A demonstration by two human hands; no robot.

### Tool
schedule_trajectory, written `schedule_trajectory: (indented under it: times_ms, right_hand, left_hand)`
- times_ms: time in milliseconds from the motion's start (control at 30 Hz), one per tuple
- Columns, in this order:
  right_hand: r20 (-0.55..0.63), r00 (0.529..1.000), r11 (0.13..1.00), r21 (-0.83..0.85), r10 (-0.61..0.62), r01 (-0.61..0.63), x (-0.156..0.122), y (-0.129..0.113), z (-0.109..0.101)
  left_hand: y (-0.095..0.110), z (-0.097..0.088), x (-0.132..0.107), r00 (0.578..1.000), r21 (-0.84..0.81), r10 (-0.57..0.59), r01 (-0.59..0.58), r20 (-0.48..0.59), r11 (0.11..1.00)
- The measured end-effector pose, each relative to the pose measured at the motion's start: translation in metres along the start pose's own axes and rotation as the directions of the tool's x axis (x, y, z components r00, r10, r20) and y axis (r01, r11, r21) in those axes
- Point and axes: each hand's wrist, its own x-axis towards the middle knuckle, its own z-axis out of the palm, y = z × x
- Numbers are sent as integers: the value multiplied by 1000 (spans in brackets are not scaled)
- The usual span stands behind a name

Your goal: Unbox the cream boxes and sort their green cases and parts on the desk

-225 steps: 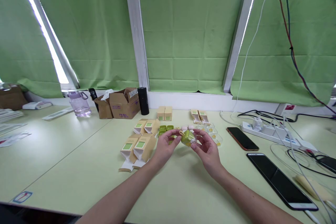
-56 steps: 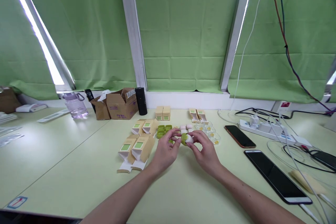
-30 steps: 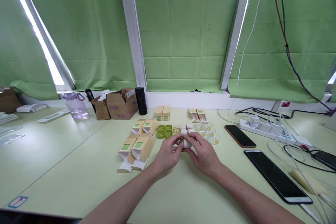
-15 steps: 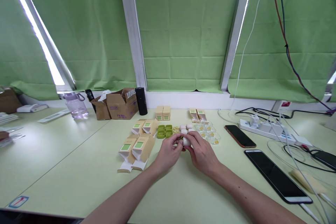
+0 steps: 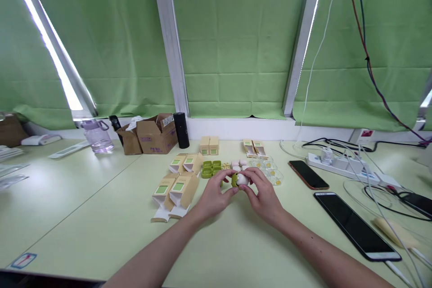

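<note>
Between my two hands, above the table, is a small rounded green-and-white piece (image 5: 240,180). My left hand (image 5: 215,195) pinches its green side with thumb and fingertips. On the white side, my right hand (image 5: 265,194) closes thumb and fingers round it. Just beyond the hands stand several green square containers (image 5: 207,173), small yellow pieces (image 5: 226,166) and pinkish-white blocks (image 5: 242,162), partly hidden by my fingers. Clear plastic domed pieces (image 5: 272,173) with yellow bits lie behind my right hand.
Beige cartons with green labels (image 5: 184,190) lie left of my hands; more cartons (image 5: 209,145) stand farther back. Two phones (image 5: 354,222), a power strip (image 5: 340,164) and cables occupy the right. A cardboard box (image 5: 157,135), black cylinder (image 5: 181,130) and bottle (image 5: 97,136) stand back left.
The piece has turned, so its green side now shows beside the white. My hands have drawn slightly apart, with their fingers more spread round it.
</note>
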Motion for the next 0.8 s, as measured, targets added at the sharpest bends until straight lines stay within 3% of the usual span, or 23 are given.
schedule_trajectory:
  times_ms: [167,433,533,600,700,800]
  right_hand:
    - [-28,996,991,106,89,-86,1,-2,4]
    - [-15,959,908,325,283,-263,2,-3,9]
    - [-36,900,783,509,435,-358,7,0,5]
    - [-1,861,650,656,508,-383,11,2,1]
    - [113,830,421,820,546,-389,14,5,-3]
    - [197,802,281,868,564,-411,15,5,-2]
  left_hand:
    - [-5,5,2,998,-102,-64,62,-10,993]
    - [-1,6,1,997,-82,-70,67,-38,994]
    - [-2,4,2,996,-113,-74,67,-54,991]
    - [-4,3,3,995,-146,-70,59,-73,988]
    - [-8,2,4,988,-210,-78,50,-130,976]
    - [-11,1,6,976,-283,-107,49,-192,958]
